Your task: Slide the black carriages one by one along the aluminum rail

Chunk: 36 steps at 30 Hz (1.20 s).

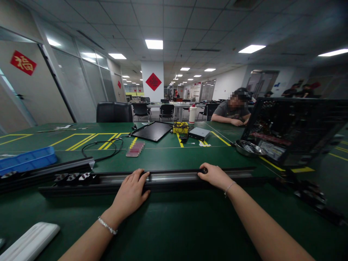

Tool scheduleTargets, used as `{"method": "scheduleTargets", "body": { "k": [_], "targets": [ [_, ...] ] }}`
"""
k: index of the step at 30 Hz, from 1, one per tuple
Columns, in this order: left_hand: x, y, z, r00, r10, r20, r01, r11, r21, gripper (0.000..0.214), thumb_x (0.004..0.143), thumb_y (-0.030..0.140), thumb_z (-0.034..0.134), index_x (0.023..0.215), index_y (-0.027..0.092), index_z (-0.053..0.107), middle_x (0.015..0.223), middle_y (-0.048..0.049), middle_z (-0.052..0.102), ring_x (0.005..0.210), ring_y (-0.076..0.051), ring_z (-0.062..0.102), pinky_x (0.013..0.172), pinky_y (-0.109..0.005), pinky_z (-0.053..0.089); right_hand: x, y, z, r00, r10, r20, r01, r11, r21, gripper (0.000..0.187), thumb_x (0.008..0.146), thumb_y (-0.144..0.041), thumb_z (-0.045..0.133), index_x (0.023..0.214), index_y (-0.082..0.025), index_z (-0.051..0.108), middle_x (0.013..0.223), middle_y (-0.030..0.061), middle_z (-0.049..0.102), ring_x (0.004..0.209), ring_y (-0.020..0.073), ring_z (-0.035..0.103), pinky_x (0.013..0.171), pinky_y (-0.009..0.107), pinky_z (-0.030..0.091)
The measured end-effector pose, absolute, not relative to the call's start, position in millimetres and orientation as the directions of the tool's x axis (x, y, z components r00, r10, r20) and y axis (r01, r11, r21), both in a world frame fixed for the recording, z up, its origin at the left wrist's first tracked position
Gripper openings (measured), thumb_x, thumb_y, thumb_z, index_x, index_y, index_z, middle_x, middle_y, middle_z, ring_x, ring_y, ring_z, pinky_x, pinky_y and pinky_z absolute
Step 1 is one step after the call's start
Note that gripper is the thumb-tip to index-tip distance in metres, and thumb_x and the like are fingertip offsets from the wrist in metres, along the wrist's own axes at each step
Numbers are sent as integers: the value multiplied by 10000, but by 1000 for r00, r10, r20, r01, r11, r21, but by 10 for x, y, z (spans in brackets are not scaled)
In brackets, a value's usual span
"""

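Note:
A long black rail (174,178) lies across the green table in front of me. My left hand (132,193) rests flat on its middle, fingers stretched over the rail. My right hand (214,175) sits further right on the rail, fingers curled in a pinch round a small black part (204,170) on its top. Several small black-and-white clips (73,177) sit in the rail's left end. A second dark rail (54,168) lies behind it at the left.
A blue tray (27,159) sits far left, a white bar (29,241) at the near left. Beyond the rail lie a black cable (102,146), a pink pad (135,149), a black panel (152,131), a metal bowl (248,148) and a black rack (293,127). A person sits at the far right.

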<state>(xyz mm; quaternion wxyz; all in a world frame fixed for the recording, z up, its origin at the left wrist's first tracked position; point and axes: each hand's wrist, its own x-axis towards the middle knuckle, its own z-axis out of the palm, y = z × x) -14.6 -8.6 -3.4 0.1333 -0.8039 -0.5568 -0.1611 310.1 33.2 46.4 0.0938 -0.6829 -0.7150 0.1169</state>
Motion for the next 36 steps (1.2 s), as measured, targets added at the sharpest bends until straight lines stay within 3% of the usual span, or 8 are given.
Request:
{"method": "scheduleTargets", "body": {
  "k": [7, 15, 21, 28, 36],
  "targets": [
    [-150, -73, -50, 333, 841, 427, 935, -353, -35, 522, 750, 351, 541, 1248, 213, 464, 1289, -113, 484, 1172, -264, 472, 995, -427, 370, 3137, 370, 417, -56, 998, -8, 956, 51, -289, 360, 739, -420, 525, 1016, -201, 594, 1003, 70, 657, 943, 229, 586, 848, 344, 392],
    [-141, -78, -34, 333, 846, 417, 937, -347, -45, 532, 748, 341, 541, 1253, 195, 463, 1290, -122, 483, 1180, -265, 465, 1006, -418, 362, 3182, 356, 412, 72, 997, -39, 978, -78, -194, 483, 709, -565, 482, 1038, -225, 580, 1186, 90, 559, 1151, 306, 438, 917, 536, 324],
    [-147, -76, -31, 326, 852, 409, 938, -345, -29, 540, 751, 360, 538, 1261, 204, 456, 1305, -116, 472, 1184, -266, 462, 1003, -424, 364, 3196, 359, 430, 53, 995, -89, 984, -67, -167, 550, 716, -600, 460, 1076, -202, 580, 1154, 114, 571, 1128, 305, 456, 895, 445, 364],
    [-129, -96, -3, 322, 855, 406, 939, -342, -25, 525, 753, 358, 536, 1250, 204, 464, 1298, -117, 476, 1175, -267, 468, 997, -431, 369, 3212, 356, 463, 28, 995, -97, 989, -41, -140, 527, 727, -600, 451, 1051, -209, 593, 1108, 128, 590, 1089, 313, 487, 886, 478, 357],
    [-136, -83, -18, 333, 849, 410, 937, -346, -45, 527, 756, 351, 534, 1255, 198, 458, 1295, -121, 472, 1171, -267, 469, 998, -423, 368, 3265, 382, 443, 4, 996, -91, 988, -18, -155, 492, 739, -559, 483, 1058, -203, 602, 1086, 114, 613, 1052, 287, 531, 853, 396, 387]
  ]
}}
